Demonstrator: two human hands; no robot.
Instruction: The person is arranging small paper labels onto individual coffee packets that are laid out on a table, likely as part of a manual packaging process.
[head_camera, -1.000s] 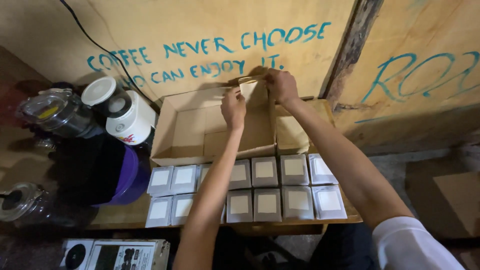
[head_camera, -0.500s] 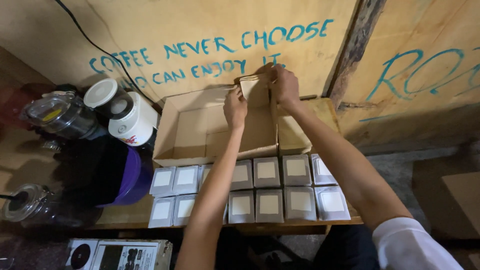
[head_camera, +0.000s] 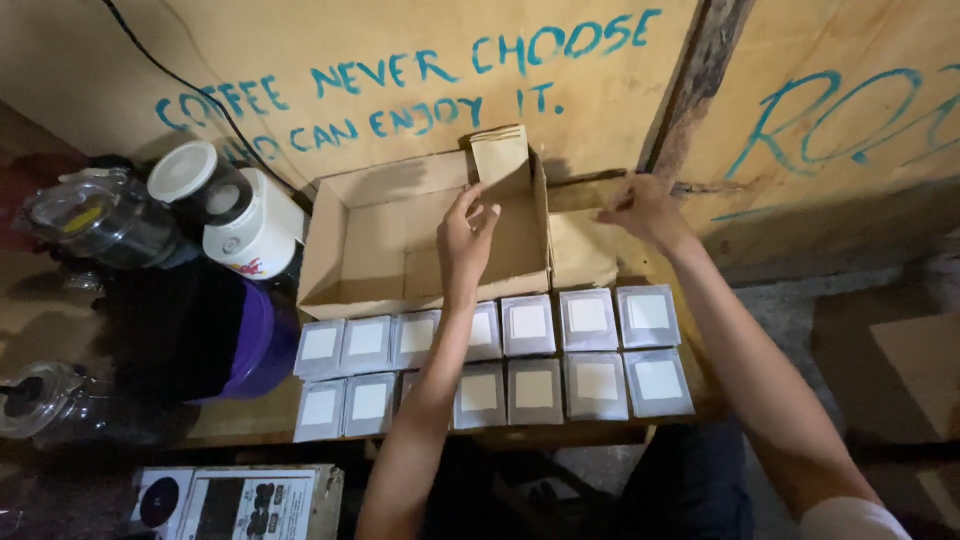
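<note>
**Two hands at an open cardboard box above rows of small grey packets**

At far left a clear glass jar (head_camera: 95, 215) lies beside a white canister (head_camera: 262, 228) with a round lid, and a dark and purple bundle (head_camera: 205, 340) sits below them. Just right of these stands the open cardboard box (head_camera: 400, 250), shallow and empty, its long axis running left to right along the painted plywood wall (head_camera: 330, 60). Its right end flap (head_camera: 500, 155) stands upright.

The left hand (head_camera: 465, 235) reaches into the box near its right end, fingers loosely curled and part open, thumb up towards the flap; whether it touches the flap cannot be told. It grips nothing that shows. This hand is the nearer one to the flap, which lies just above and to the right of its fingertips.

Below the box, grey square packets (head_camera: 530, 325) with pale labels lie in two rows on the wooden shelf (head_camera: 240, 425).

Further right, the right hand (head_camera: 645, 205) hovers outside the box with fingers loosely bent, holding nothing, above a folded-down brown flap (head_camera: 580, 250).

Half a second earlier both hands were close together at the upright flap; the right hand has since drawn away to the right.
</note>
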